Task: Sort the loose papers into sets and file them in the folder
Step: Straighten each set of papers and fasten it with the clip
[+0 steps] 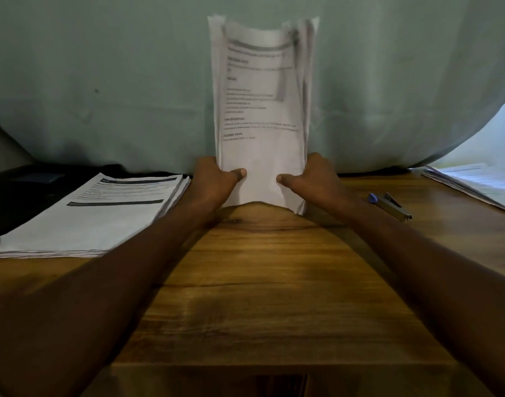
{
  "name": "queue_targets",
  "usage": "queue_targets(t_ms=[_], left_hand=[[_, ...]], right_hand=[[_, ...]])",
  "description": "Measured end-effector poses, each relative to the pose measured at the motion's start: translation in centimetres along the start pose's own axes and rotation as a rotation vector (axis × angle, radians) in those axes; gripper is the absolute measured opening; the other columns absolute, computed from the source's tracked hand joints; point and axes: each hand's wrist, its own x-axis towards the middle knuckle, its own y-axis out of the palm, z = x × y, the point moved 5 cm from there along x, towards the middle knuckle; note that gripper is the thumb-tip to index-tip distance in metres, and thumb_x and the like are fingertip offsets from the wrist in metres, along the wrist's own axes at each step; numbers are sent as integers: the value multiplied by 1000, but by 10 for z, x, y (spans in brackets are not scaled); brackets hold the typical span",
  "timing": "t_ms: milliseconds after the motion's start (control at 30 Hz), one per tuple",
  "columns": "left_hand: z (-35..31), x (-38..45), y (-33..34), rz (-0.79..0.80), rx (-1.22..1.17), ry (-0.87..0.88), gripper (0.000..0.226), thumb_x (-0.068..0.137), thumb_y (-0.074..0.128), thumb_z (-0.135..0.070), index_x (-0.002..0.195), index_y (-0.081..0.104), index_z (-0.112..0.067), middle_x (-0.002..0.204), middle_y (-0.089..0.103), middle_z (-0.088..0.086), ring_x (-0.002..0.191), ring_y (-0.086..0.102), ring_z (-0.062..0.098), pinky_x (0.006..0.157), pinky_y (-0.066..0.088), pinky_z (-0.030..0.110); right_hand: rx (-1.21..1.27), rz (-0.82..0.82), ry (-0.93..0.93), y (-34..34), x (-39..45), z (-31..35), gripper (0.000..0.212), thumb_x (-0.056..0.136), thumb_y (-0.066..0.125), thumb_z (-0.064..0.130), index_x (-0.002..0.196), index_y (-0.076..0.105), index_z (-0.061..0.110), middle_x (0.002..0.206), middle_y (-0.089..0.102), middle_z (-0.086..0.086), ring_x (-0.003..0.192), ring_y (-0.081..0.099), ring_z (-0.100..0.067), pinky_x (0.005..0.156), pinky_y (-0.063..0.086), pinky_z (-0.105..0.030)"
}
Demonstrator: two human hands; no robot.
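Observation:
A set of printed white papers (261, 104) stands upright on its bottom edge on the wooden table (260, 282), at the middle far side. My left hand (217, 179) grips its lower left edge with the thumb on the front sheet. My right hand (308, 179) grips the lower right edge the same way. The sheets look blurred and their top edges are uneven. A second stack of printed papers (102, 213) lies flat at the left. More papers (474, 184) lie at the far right edge. No folder is clearly seen.
A stapler (391, 206) with a blue end lies to the right of my right hand. A pale green curtain (102, 81) hangs right behind the table. Something dark (22, 193) lies under the left stack.

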Motion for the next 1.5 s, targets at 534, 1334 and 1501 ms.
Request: queue_targets(t_ms=[534,1334,1501], left_hand=[[1,11,-6,44,-9,5,56,85,83,-29,131,60,-6,118,69,10,103,67,26,89,59,40],[8,8,-1,63,-617,-97,41,89,75,-3,128,63,-8,109,76,6,99,73,26,82,62,40],[-2,19,-24,-45,-231,59,46,92,75,-14,135,60,-7,113,66,3,103,64,21,94,52,33]], right_hand=[[460,96,228,10,1,-10,52,87,79,12,131,52,7,110,65,-1,82,64,-9,49,50,-11],[919,128,377,32,1,-9,44,86,79,16,127,62,14,121,73,-9,111,69,-27,80,63,-42],[826,-246,220,-27,15,-16,44,89,76,10,130,62,15,118,73,-2,110,69,-21,89,61,-40]])
